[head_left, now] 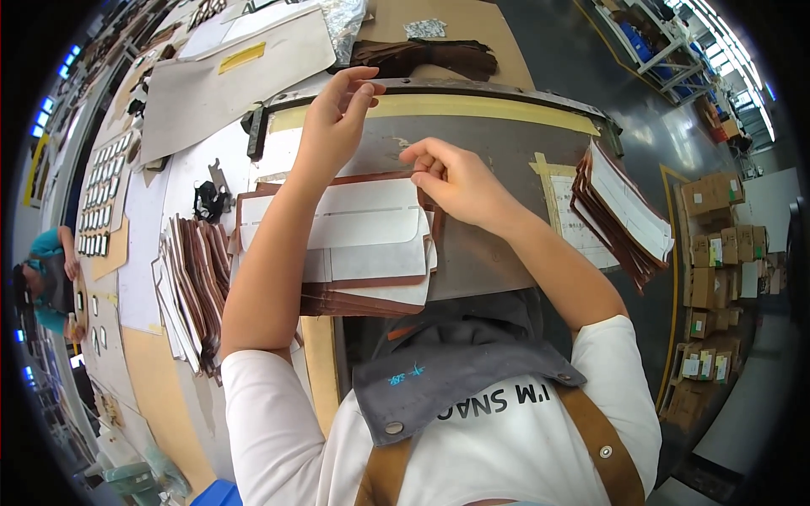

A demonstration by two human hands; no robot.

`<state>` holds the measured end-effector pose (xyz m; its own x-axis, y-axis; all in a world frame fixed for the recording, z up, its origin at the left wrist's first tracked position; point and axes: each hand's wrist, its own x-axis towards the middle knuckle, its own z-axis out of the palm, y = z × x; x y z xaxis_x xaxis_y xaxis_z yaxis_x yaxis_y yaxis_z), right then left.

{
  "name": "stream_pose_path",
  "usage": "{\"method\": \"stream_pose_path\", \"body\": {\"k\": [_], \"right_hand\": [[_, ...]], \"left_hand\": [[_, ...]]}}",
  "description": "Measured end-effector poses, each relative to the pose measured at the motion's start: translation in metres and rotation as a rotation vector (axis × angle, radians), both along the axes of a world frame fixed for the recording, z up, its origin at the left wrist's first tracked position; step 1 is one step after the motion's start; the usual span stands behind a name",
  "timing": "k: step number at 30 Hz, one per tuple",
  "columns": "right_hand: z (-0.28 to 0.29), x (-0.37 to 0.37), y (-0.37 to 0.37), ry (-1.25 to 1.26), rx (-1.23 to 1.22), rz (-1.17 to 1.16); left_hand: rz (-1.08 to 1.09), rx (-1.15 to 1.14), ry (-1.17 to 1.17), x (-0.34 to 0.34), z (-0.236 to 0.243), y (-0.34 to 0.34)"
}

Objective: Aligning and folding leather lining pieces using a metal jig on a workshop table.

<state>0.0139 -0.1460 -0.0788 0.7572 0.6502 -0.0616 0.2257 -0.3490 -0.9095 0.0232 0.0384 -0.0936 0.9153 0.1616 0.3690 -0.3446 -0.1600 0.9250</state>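
Observation:
A stack of brown leather pieces with white paper-like faces [363,228] lies in front of me at the near edge of a grey work plate [481,261]. My left hand [337,122] is raised beyond the stack, above the plate's far edge. Its fingers are curled, the thumb close to the index finger; anything between them is too small to make out. My right hand [460,181] is at the top piece's far right corner, fingers bent and thumb tip by the edge. Whether it grips that edge I cannot tell.
More leather pieces stand fanned at left [190,287]; another bundle [624,215] lies at right. A metal bar [439,86] edges the plate's far side, with dark brown leather [426,59] beyond. Cartons [713,270] stand at far right. Another person [51,278] works at far left.

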Motion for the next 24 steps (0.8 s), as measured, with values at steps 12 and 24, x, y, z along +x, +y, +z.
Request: {"method": "stream_pose_path", "body": {"k": [12, 24], "right_hand": [[-0.022, 0.108, -0.051, -0.563, -0.118, -0.321], [-0.029, 0.082, -0.054, -0.952, -0.343, -0.121]], "left_hand": [[0.111, 0.553, 0.072, -0.004, -0.009, 0.004], [0.156, 1.307, 0.246, -0.019, -0.021, -0.002]]}}
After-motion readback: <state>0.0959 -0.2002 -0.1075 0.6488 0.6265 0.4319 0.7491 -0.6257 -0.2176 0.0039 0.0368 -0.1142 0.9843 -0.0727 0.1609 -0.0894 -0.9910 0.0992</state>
